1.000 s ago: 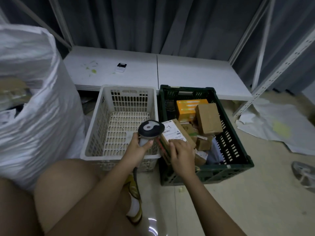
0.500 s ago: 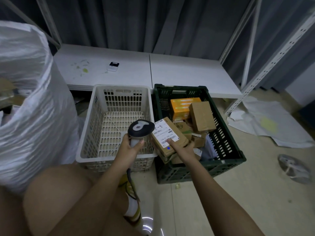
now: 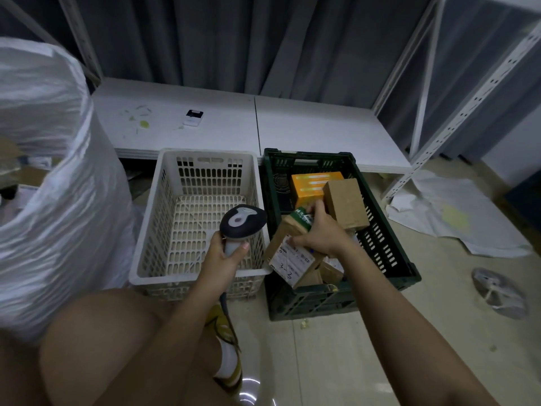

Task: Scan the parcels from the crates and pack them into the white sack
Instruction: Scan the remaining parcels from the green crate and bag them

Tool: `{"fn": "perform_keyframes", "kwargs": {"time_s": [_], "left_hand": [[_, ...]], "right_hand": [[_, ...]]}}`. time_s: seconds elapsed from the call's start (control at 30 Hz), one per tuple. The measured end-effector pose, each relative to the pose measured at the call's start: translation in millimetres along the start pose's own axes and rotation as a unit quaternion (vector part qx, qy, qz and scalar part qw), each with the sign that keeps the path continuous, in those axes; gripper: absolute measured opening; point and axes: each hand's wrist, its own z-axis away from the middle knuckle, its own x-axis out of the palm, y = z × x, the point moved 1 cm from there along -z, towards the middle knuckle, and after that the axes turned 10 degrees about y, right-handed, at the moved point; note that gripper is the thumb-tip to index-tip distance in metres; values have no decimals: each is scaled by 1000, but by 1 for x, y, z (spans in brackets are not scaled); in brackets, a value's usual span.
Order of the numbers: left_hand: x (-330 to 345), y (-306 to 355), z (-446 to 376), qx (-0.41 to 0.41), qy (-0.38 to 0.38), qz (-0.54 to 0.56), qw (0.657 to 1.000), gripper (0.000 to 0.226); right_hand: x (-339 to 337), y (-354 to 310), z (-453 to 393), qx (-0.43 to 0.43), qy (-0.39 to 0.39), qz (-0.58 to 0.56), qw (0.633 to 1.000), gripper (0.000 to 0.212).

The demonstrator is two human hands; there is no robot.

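Observation:
My left hand grips a grey handheld scanner over the front right corner of the white crate, which holds nothing visible. My right hand reaches into the dark green crate and curls round a brown parcel with a green sticker. Just below it, at the crate's front left, a parcel shows its white label. An orange box and a plain brown box lie further back. The bulging white sack stands at the left.
A low white platform with a small device runs behind the crates. White shelf posts rise at the right. Crumpled paper sheets and a round object lie on the floor. My knee and shoe are below.
The labelled parcel held up beside the scanner has gone down into the green crate with its label turned round. My right hand has moved further into the crate. The scanner has hardly moved.

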Motion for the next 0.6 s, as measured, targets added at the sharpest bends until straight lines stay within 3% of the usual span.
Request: {"fn": "perform_keyframes", "kwargs": {"time_s": [0.13, 0.2, 0.3, 0.37, 0.5, 0.6], "left_hand": [[-3, -2, -1, -2, 5, 0, 1000, 39], [-2, -2, -1, 1, 5, -2, 1000, 38], [1, 0, -1, 2, 0, 0, 1000, 38], [2, 1, 2, 4, -7, 2, 1000, 40], [2, 1, 7, 11, -33, -10, 999, 47], [0, 3, 10, 12, -56, -17, 998, 55]], "right_hand": [[-6, 7, 3, 22, 13, -87, 996, 61], [-9, 17, 6, 23, 9, -65, 998, 59], [-9, 30, 15, 30, -47, 8, 998, 73], [-9, 35, 21, 41, -49, -32, 997, 72], [-7, 43, 24, 51, 23, -193, 980, 52], [-4, 44, 17, 41, 71, -230, 970, 44]]}}
